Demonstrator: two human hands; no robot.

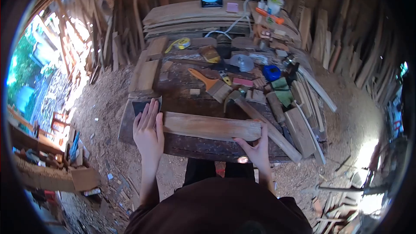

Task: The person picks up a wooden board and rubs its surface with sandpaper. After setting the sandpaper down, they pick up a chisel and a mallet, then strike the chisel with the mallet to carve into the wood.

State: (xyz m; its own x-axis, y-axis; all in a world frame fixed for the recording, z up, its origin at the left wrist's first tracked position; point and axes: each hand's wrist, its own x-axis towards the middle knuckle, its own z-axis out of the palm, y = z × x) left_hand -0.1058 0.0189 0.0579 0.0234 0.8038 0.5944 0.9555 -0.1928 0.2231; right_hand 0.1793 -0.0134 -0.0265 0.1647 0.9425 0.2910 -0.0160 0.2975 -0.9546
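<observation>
A long, flat wooden board (pixel 208 125) lies across the near part of the workbench. My right hand (pixel 256 145) grips its right end, with the thumb on the near edge and the fingers at the end. At the board's left end, my left hand (pixel 148 123) presses its outstretched fingers on a dark sheet that looks like sandpaper (pixel 138 106). The palm side of this hand is hidden. Just beyond the board lie a wide paint brush (pixel 212 86) with an orange handle and a hammer (pixel 264 123), whose handle runs close to my right hand.
On the workbench (pixel 182 149) are a yellow tape measure (pixel 184 43), a blue tape measure (pixel 271 73), a green block (pixel 282 92) and several wood pieces to the right. Stacked planks (pixel 173 15) carry a phone (pixel 211 2) at the back. Sawdust covers the floor.
</observation>
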